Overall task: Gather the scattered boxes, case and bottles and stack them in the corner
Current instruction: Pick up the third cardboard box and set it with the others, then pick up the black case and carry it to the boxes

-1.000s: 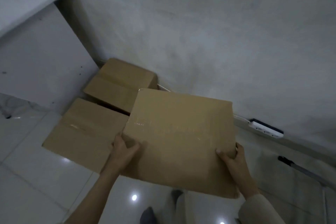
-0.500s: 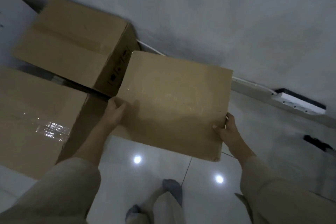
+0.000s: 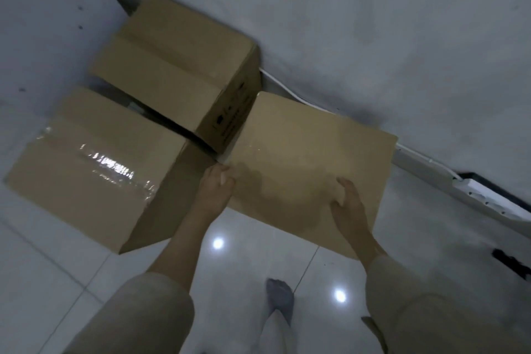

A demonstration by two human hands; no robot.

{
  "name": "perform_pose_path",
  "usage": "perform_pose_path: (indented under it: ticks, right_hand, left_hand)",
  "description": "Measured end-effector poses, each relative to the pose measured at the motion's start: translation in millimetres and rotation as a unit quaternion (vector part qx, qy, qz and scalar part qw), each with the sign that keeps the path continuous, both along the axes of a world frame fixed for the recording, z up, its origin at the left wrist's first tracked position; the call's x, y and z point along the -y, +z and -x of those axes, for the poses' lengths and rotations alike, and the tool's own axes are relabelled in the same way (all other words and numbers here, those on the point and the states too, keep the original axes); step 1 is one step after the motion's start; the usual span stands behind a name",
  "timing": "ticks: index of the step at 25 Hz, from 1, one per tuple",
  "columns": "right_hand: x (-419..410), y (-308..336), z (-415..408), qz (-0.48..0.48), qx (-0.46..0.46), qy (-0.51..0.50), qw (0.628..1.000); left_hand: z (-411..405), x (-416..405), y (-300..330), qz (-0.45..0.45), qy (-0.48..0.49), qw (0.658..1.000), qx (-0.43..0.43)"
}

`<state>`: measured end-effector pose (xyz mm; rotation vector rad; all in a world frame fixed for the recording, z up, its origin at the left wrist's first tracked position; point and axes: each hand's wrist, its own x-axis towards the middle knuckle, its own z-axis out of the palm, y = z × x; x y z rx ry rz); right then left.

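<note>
Three brown cardboard boxes are gathered at the wall corner. One box (image 3: 175, 66) stands against the wall and a taped box (image 3: 94, 164) stands in front of it. A third cardboard box (image 3: 310, 149) sits low to their right, near the wall. My left hand (image 3: 217, 185) grips its near left corner. On its top face lies my right hand (image 3: 346, 202) with the fingers curled. I cannot tell whether this box rests on the floor. No case or bottles are in view.
A white power strip (image 3: 488, 198) and its cable lie along the wall base at the right. A dark object (image 3: 510, 263) lies on the glossy tiled floor at the far right. A white cabinet side (image 3: 43, 37) closes the corner on the left. My socked foot (image 3: 280, 300) stands below the box.
The third box has come down and toward the wall, beside the other two. My right hand has shifted from the box's right edge onto its top face. The view has tilted downward.
</note>
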<state>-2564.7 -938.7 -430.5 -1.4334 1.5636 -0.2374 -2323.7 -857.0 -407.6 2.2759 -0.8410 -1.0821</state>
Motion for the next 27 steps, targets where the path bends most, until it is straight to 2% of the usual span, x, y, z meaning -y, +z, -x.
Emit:
perform_pose_path:
  ticks: [6,12,21,27]
  right_hand:
    - [-51,45,-125,-0.017,0.050,0.158,0.986]
    - [-150,86,-226,-0.021,0.081,0.294,0.952]
    - [-341,146,-375,-0.003,0.103,0.490,0.865]
    - [-452,195,-469,-0.031,0.139,0.575,0.806]
  left_hand:
    - [-70,-87,56,0.057,0.114,0.990,0.057]
    - [-141,-250,87,0.040,0.271,0.958,0.088]
    - [-219,-493,145,0.055,0.452,0.885,0.098]
    - [-266,-605,191,0.094,0.527,0.836,0.122]
